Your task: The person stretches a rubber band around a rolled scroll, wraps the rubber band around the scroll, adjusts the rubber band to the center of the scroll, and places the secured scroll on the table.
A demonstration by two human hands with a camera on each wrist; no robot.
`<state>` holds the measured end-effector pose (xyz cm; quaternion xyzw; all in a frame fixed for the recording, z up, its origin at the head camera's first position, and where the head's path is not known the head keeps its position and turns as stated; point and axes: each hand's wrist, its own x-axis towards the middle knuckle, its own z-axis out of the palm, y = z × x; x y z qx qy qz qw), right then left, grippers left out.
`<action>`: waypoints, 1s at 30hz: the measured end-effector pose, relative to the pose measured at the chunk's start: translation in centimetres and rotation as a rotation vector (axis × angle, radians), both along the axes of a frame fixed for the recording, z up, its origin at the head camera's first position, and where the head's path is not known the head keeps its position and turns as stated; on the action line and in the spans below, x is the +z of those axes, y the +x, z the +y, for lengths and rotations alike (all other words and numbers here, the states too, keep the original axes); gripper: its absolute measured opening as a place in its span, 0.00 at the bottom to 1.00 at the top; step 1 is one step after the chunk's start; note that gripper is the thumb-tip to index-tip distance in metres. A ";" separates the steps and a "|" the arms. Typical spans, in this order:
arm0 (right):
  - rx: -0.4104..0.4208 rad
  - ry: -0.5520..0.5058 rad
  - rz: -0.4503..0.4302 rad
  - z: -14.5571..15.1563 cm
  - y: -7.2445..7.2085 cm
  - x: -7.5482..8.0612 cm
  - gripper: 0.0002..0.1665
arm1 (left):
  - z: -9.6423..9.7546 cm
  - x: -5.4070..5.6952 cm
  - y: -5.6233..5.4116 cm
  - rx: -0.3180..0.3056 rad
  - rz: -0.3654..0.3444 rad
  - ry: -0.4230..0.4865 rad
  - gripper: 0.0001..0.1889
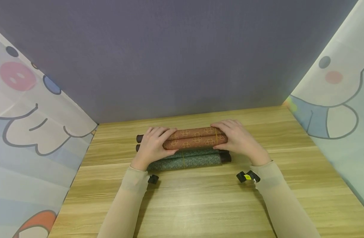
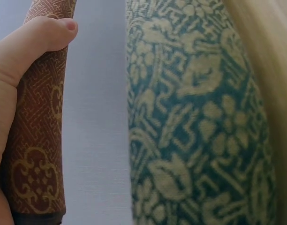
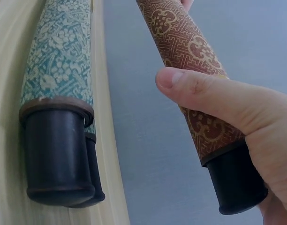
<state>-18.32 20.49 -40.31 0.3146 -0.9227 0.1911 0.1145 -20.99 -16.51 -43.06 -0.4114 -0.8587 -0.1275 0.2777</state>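
Two reddish-brown brocade scrolls (image 1: 197, 142) lie side by side in the head view, held at both ends by my hands. My left hand (image 1: 153, 147) grips their left part, its thumb along the near side. On the right part, my right hand (image 1: 238, 140) grips them near a thin tie band. Both wrist views show a gap between the brown scroll (image 3: 200, 51) and the teal floral scroll (image 2: 195, 112), so the brown pair is raised. Two green-teal scrolls (image 1: 201, 161) with dark end knobs (image 3: 56, 154) rest on the table just nearer to me, partly covered by the brown pair.
The wood-grain table (image 1: 188, 201) ends at a plain grey-purple wall (image 1: 182, 66) behind the scrolls. Cartoon-printed curtains stand at the left (image 1: 36, 138) and right (image 1: 334, 115). Small black wrist-worn devices (image 1: 248, 177) hang beneath the sleeves.
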 end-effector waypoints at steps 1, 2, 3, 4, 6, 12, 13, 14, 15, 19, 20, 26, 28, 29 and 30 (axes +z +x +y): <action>-0.003 -0.001 -0.006 0.0 0.0 0.0 0.55 | 0.0 0.0 0.0 0.002 0.008 0.001 0.44; -0.006 -0.003 -0.012 0.0 0.0 0.1 0.56 | 0.0 0.0 0.0 0.002 0.017 0.002 0.44; -0.010 -0.005 -0.022 0.0 0.0 0.1 0.56 | -0.1 0.0 0.0 0.003 0.025 0.002 0.43; -0.011 -0.006 -0.032 0.0 0.0 0.2 0.57 | -0.1 0.0 0.0 0.003 0.032 0.002 0.43; -0.014 -0.012 -0.056 0.1 0.0 0.3 0.58 | -0.1 0.0 0.0 0.001 0.042 0.001 0.43; -0.024 -0.019 -0.097 0.7 -0.2 0.5 0.57 | -0.3 0.0 -0.1 0.002 0.042 -0.015 0.42; -0.025 -0.015 -0.096 0.8 -0.2 0.5 0.56 | -0.3 0.0 -0.1 0.002 0.041 -0.018 0.42; -0.027 -0.008 -0.094 0.8 -0.2 0.4 0.55 | -0.3 0.0 -0.1 0.002 0.039 -0.019 0.42; -0.029 -0.002 -0.093 0.9 -0.3 0.4 0.55 | -0.3 0.0 -0.1 0.001 0.038 -0.020 0.42; -0.033 0.018 -0.083 0.8 -0.4 0.1 0.54 | -0.4 -0.1 -0.1 -0.010 0.030 -0.021 0.44; -0.033 0.023 -0.079 0.8 -0.4 0.0 0.53 | -0.4 -0.1 -0.1 -0.013 0.028 -0.022 0.44; -0.025 0.032 -0.042 0.7 -0.3 -0.3 0.54 | -0.2 0.0 -0.1 -0.019 0.021 -0.034 0.45; -0.026 0.032 -0.033 0.6 -0.3 -0.4 0.55 | -0.1 0.0 -0.1 -0.018 0.022 -0.037 0.45; -0.027 0.029 -0.031 0.5 -0.3 -0.5 0.55 | -0.1 0.0 -0.1 -0.018 0.023 -0.038 0.45; -0.027 0.027 -0.031 0.5 -0.3 -0.5 0.56 | -0.1 0.0 -0.1 -0.020 0.026 -0.037 0.45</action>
